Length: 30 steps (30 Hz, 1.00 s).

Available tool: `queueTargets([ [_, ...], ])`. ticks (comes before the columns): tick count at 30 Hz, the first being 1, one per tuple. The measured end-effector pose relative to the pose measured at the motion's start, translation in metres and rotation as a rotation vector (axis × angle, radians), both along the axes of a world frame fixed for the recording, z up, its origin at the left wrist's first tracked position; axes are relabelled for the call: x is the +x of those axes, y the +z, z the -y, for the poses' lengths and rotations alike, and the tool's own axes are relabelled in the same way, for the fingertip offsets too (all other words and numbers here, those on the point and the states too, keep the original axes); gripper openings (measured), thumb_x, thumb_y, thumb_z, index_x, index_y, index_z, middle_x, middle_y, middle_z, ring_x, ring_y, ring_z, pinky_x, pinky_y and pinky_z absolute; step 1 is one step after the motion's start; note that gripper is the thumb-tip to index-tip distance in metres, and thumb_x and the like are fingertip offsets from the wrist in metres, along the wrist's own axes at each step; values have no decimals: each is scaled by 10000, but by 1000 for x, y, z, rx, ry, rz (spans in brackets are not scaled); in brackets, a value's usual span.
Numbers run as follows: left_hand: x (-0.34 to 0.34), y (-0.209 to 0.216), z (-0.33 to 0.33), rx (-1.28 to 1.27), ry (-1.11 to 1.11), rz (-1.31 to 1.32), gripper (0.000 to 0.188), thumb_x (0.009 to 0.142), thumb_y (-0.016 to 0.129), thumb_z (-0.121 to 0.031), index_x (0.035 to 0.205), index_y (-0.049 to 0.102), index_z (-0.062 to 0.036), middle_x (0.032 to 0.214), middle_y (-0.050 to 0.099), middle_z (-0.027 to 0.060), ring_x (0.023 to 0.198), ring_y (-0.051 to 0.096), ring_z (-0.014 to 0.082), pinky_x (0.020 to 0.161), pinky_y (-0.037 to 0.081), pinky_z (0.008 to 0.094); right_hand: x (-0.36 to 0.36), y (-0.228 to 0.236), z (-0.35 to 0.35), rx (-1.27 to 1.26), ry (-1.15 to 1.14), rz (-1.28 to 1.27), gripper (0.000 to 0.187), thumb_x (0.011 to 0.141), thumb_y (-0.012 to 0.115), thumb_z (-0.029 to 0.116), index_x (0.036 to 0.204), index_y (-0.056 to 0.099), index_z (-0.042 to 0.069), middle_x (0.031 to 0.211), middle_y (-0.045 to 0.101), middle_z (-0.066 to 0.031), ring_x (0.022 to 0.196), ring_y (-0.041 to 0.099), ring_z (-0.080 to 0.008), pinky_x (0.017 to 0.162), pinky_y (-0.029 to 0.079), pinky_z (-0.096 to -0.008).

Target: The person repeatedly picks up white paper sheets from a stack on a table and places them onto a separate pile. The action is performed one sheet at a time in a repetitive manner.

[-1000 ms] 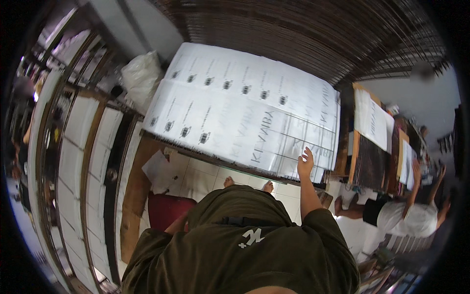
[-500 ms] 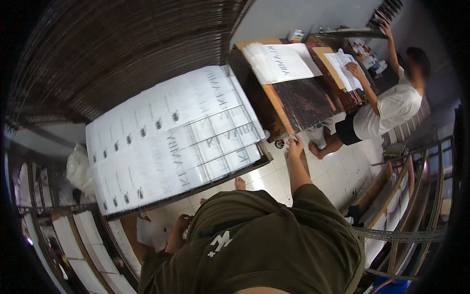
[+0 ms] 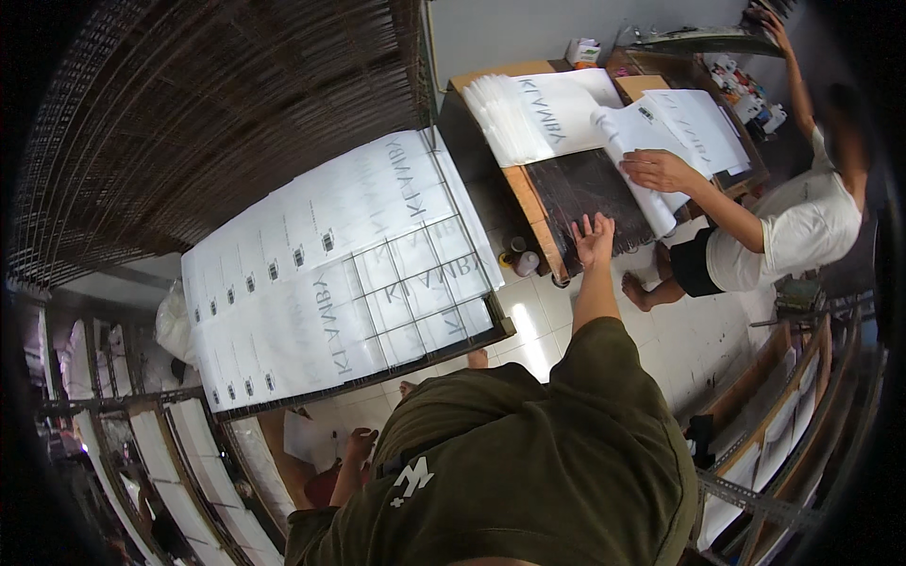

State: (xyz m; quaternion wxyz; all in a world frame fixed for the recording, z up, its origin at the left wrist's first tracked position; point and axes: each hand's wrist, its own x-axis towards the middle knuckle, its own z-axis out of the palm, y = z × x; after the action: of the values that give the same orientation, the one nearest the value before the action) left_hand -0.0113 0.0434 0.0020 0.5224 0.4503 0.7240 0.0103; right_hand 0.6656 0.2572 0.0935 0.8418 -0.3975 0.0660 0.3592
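My right hand (image 3: 595,241) reaches out with fingers spread, over the near edge of a dark-topped work table (image 3: 571,189). It holds nothing. My left hand (image 3: 360,445) hangs low beside my body, fingers loosely bent and partly in shade; nothing shows in it. A co-worker's hand (image 3: 661,173) holds a curled white printed sheet (image 3: 651,200) over the right side of that table, close to my right hand. A stack of translucent white printed sheets (image 3: 510,123) lies at the table's far left. More printed sheets (image 3: 302,255) cover a wire rack in front of me.
Many wire racks (image 3: 236,123) stand tilted up behind the sheets. The co-worker (image 3: 755,245) stands barefoot at the right, one arm raised. Small containers (image 3: 527,262) sit on the tiled floor by the table. Shelves with white stacks (image 3: 170,462) line the left, others (image 3: 755,434) the right.
My right hand has moved up and right to the table edge, and its fingers have spread. The co-worker's hand has brought a curled sheet left over the dark tabletop.
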Motion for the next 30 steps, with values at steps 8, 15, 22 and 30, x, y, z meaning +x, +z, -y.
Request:
queueTargets([
  [8,20,7,31,-46,37,-77,532,745,664,-399,1092,539,-15,883,643,152,812,614,222,723,474,334,1,-74,-24,-32,-151,-57,177,829,474,109,991,489,40,1034,512,-71,1077,492,-261,908,414,-422],
  [15,-5,-58,63,-100,111,-145,549,712,670,-448,1046,583,-21,1011,614,195,973,579,325,824,452,365,-26,22,-33,-382,-203,336,343,812,484,35,1136,386,88,1051,496,-119,912,525,-225,676,482,-380],
  [22,-3,-11,34,36,178,-77,551,731,662,-455,1061,568,-24,910,645,174,857,619,261,747,475,364,-139,190,-74,-150,246,1037,644,734,521,-35,1318,294,114,1084,438,-99,863,478,-151,781,394,-244],
  [30,-54,-24,68,-9,303,-78,533,706,649,-489,1037,595,-74,998,623,167,945,590,291,833,453,376,-341,251,-82,39,1066,1470,561,713,466,-72,1257,472,66,1192,523,-100,764,497,-69,662,414,-197],
])
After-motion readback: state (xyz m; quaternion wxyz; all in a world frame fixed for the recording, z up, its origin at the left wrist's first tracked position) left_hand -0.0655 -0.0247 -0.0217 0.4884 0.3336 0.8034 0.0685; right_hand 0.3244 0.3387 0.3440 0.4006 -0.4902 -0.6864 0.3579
